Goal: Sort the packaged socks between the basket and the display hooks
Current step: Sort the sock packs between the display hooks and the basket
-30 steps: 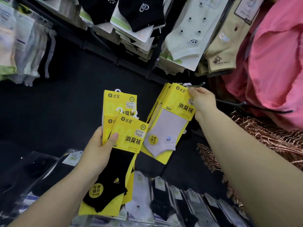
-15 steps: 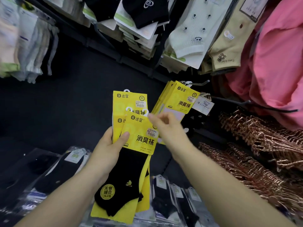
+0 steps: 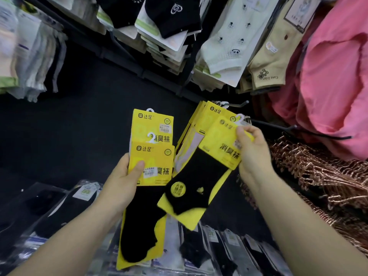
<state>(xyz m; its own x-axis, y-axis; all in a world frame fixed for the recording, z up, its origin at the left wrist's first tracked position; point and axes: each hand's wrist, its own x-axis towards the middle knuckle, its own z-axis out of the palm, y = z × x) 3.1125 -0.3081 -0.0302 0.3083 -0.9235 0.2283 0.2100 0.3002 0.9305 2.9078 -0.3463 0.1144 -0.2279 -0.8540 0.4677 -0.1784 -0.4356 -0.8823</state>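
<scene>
My left hand (image 3: 122, 182) grips a small stack of yellow-carded sock packs (image 3: 153, 156), black socks showing below the cards. My right hand (image 3: 252, 154) pinches the top corner of one yellow pack with a black sock (image 3: 201, 176), tilted and held up toward the display hook (image 3: 237, 105). Several matching yellow packs (image 3: 199, 124) hang on that hook, just behind the held pack. No basket can be made out in this view.
Hanging sock packs (image 3: 165, 30) fill the rows above, white and beige ones (image 3: 235, 46) to the right. Pink cloth (image 3: 334, 76) hangs at far right over a pile of copper hangers (image 3: 318, 172). Clear-bagged socks (image 3: 219, 250) lie in a row below.
My right hand went from the hanging packs to the stack, took the front black-sock pack off it and lifted it right, up toward the hook. My left hand keeps the remaining stack.
</scene>
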